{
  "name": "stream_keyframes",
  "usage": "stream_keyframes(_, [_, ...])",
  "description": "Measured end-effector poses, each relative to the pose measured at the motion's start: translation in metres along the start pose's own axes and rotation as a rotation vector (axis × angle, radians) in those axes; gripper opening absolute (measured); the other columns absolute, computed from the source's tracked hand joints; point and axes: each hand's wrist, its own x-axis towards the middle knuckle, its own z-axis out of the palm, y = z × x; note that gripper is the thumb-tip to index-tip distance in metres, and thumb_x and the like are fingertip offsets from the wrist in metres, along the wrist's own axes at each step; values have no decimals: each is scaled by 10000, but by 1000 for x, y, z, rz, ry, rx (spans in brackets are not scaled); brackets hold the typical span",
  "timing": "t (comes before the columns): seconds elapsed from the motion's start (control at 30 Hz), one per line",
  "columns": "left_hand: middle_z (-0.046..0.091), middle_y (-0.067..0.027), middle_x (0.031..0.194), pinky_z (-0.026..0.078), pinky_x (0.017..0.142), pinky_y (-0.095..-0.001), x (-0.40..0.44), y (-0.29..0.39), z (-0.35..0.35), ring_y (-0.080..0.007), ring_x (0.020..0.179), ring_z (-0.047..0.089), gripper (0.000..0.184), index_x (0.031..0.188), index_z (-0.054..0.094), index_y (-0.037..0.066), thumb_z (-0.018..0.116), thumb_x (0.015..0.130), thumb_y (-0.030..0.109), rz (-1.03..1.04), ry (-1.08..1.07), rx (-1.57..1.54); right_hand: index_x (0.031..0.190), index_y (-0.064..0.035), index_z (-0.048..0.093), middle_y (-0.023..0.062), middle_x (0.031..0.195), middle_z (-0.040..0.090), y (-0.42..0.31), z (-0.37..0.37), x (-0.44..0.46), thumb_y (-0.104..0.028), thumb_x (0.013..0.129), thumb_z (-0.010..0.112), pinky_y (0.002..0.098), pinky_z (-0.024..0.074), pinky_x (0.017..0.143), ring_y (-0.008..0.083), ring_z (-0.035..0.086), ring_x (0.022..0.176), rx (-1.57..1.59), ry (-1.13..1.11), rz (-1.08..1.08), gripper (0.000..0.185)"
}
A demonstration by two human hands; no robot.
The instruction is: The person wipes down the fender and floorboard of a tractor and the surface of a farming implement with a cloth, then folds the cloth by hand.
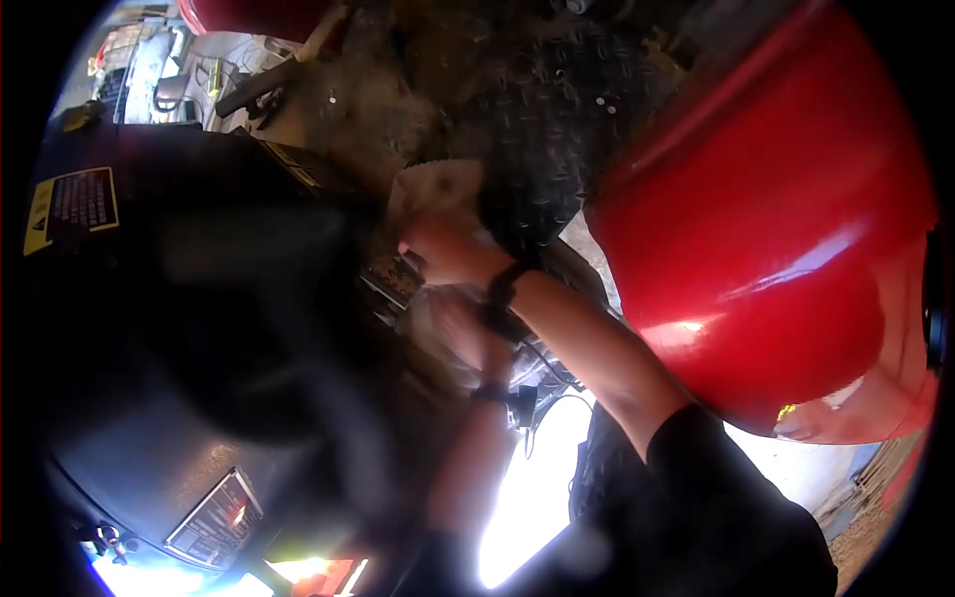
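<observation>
Near the middle of the head view, my right hand point(453, 247) reaches in from the lower right, a dark band round its wrist. Its fingers curl beside a pale cloth or paper piece point(436, 187); what they hold, if anything, is hidden. Just below it, my left hand point(460, 323) is blurred, close to some crumpled clear plastic point(433, 308). Its fingers cannot be made out. A small metal part with brownish pieces point(391, 279) lies just left of both hands.
A large glossy red panel point(766, 229) fills the right side. On the left bulges a dark machine body point(199, 328) with a yellow warning label point(72, 209) and a metal plate point(216, 519). Black tread plate point(547, 109) lies beyond the hands.
</observation>
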Motion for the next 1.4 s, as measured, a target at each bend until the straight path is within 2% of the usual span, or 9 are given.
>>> stream_keyframes(0.17, [307, -189, 1547, 283, 1155, -460, -4, -3, -1, -351, 1422, 311, 669, 1479, 309, -12, 519, 958, 350, 52, 9, 40, 1237, -62, 618, 117, 1434, 491, 15, 8, -7, -89, 699, 698, 418, 247, 1177, 279, 380, 1382, -400, 392, 58, 545])
stream_keyframes(0.27, [308, -187, 1548, 278, 1158, -466, -4, -5, 5, -349, 1421, 313, 688, 1479, 307, -14, 528, 951, 369, -13, -39, 107, 1278, -45, 598, 90, 1480, 458, 17, 20, 0, -117, 743, 665, 399, 153, 1212, 265, 379, 1390, -428, 263, 10, 544])
stream_keyframes(0.37, [326, -193, 1529, 288, 1151, -463, -5, -8, 7, -350, 1407, 328, 714, 1477, 304, -11, 549, 936, 384, 19, -10, 105, 1239, -50, 627, 81, 1431, 509, -1, 27, 7, -126, 782, 616, 398, 194, 1201, 237, 398, 1377, -539, -92, -71, 464])
stream_keyframes(0.57, [362, -205, 1493, 309, 1137, -457, -9, -13, 11, -352, 1379, 359, 765, 1473, 298, -6, 593, 906, 416, 91, 34, 125, 1166, -49, 662, 74, 1362, 566, 25, 47, 26, -122, 789, 598, 402, 232, 1186, 202, 406, 1371, -291, -118, -290, 390])
stream_keyframes(0.77, [352, -199, 1503, 303, 1142, -456, -8, -10, 7, -349, 1386, 351, 754, 1476, 296, -5, 575, 916, 417, 72, 19, 99, 1176, -46, 655, 84, 1358, 566, 2, 47, 3, -145, 789, 611, 388, 265, 1176, 203, 503, 1288, -600, 273, -206, 403])
stream_keyframes(0.9, [345, -195, 1510, 299, 1145, -455, -8, -10, 5, -347, 1391, 346, 747, 1479, 295, -5, 563, 923, 417, 64, 17, 84, 1117, -69, 687, 110, 1231, 643, 8, 41, 12, -167, 777, 631, 389, 289, 1168, 247, 564, 1202, -579, 222, -292, 359])
stream_keyframes(0.97, [342, -194, 1514, 297, 1147, -454, -7, -9, 5, -346, 1394, 344, 744, 1480, 295, -4, 557, 926, 417, 63, 19, 81, 1084, -89, 698, 126, 1135, 673, 17, 36, 26, -163, 742, 675, 403, 306, 1157, 294, 570, 1167, -130, -275, -52, 351])
stream_keyframes(1.2, [330, -187, 1526, 290, 1153, -452, -6, -9, 9, -343, 1403, 335, 732, 1484, 292, -4, 536, 938, 418, 62, 25, 75, 1046, -70, 689, 134, 1103, 670, 11, 49, 0, -27, 713, 664, 414, 328, 1136, 308, 572, 1139, -8, 73, -108, 336])
stream_keyframes(1.4, [320, -181, 1537, 284, 1158, -451, -13, -10, 8, -340, 1410, 327, 722, 1487, 291, -3, 518, 948, 419, 76, 21, 58, 1284, -70, 575, 103, 1337, 560, -7, 32, -37, -25, 714, 659, 407, 279, 1164, 261, 464, 1312, -48, 195, 87, 578])
